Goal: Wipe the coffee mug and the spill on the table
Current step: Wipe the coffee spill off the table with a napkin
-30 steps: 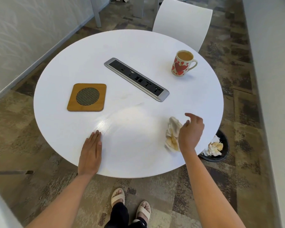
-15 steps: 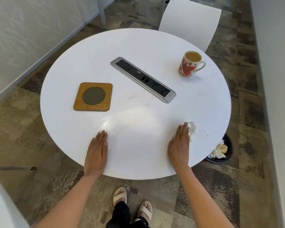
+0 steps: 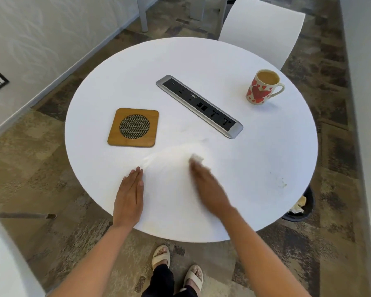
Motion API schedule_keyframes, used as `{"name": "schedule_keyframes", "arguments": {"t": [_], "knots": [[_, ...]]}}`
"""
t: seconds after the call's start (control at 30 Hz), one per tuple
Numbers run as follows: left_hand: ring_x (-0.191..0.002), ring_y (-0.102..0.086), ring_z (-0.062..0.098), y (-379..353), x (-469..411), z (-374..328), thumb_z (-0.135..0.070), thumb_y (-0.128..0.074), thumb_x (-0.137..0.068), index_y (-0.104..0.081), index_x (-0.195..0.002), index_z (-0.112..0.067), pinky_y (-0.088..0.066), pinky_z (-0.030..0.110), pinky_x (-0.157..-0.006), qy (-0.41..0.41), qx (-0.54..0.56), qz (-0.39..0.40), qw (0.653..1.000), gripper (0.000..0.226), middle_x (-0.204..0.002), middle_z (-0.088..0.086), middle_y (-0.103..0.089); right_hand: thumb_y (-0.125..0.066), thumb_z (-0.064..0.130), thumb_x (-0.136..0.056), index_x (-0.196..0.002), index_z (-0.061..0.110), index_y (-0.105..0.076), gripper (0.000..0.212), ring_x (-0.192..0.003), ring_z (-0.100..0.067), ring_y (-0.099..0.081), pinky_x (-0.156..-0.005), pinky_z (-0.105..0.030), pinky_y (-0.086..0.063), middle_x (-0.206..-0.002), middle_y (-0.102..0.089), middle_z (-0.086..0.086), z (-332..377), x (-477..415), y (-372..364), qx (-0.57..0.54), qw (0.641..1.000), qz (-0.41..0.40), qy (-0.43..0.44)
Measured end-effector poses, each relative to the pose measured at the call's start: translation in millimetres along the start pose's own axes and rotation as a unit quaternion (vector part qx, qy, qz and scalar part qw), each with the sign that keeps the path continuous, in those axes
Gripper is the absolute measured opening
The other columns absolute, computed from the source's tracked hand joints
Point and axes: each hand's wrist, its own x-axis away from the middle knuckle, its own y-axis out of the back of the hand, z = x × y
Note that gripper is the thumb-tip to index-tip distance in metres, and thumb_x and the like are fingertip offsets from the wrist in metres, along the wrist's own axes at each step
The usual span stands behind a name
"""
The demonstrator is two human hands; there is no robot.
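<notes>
Your round white table [image 3: 234,61] fills the view. Your left hand [image 3: 129,198] lies flat on it at 7 o'clock, fingers together, holding nothing. Your right hand [image 3: 208,189], blurred, lies palm-down just right of it, pressing a crumpled tissue [image 3: 196,159] whose tip shows at the fingertips. The heart-patterned coffee mug [image 3: 261,87] stands full at 2 o'clock. Faint spill specks [image 3: 283,183] lie at 4 o'clock.

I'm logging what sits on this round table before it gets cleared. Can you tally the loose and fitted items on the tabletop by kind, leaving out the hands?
Mug, with red hearts, coffee inside: 1
Wooden coaster: 1
Power socket strip, set in the table: 1
Tissue under the right hand: 1
Total: 4
</notes>
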Motion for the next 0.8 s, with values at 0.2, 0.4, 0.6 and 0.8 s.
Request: {"name": "schedule_keyframes", "arguments": {"t": [0.2, 0.4, 0.6, 0.8], "knots": [[-0.138, -0.019, 0.005, 4.8, -15.1, 10.7, -0.031, -0.019, -0.098, -0.03, -0.142, -0.01, -0.008, 0.021, -0.114, -0.003, -0.009, 0.006, 1.0, 0.05, -0.149, -0.004, -0.027, -0.025, -0.011, -0.089, -0.148, 0.003, -0.009, 0.063, -0.147, -0.023, -0.003, -0.118, -0.035, -0.01, -0.159, 0.003, -0.01, -16.1, -64.4, 6.0, 0.043, 0.981, -0.079, -0.174], [-0.139, -0.017, 0.006, 4.6, -18.3, 9.7, -0.031, -0.019, -0.1, -0.031, -0.142, -0.009, -0.008, 0.023, -0.115, -0.01, -0.012, -0.003, 1.0, 0.049, -0.148, -0.007, -0.024, -0.021, 0.037, -0.102, -0.147, 0.038, -0.016, 0.046, -0.144, -0.004, -0.014, -0.118, -0.028, -0.012, -0.157, -0.016, 0.015, 30.8, -61.3, -22.3, 0.009, 0.999, 0.047, -0.012], [-0.138, -0.018, 0.009, 6.7, -18.9, 4.8, -0.027, -0.022, -0.1, -0.033, -0.141, -0.006, -0.01, 0.027, -0.115, -0.017, -0.025, -0.003, 1.0, 0.048, -0.15, 0.005, -0.031, -0.026, 0.013, -0.102, -0.149, 0.022, -0.017, 0.049, -0.14, -0.001, -0.013, -0.107, -0.008, -0.006, -0.156, -0.01, 0.015, 40.0, -36.6, -38.7, 0.02, 0.987, 0.118, 0.11], [-0.139, -0.018, 0.01, 8.2, -22.2, 3.4, -0.029, -0.021, -0.097, -0.034, -0.141, -0.005, -0.012, 0.028, -0.115, -0.042, -0.037, 0.01, 0.998, 0.052, -0.15, 0.002, -0.029, -0.022, 0.038, -0.103, -0.145, 0.04, -0.022, 0.043, -0.119, 0.037, -0.007, -0.103, 0.004, -0.003, -0.142, -0.018, 0.035, 5.3, -58.1, -6.8, -0.072, 0.995, 0.034, -0.06]]}}
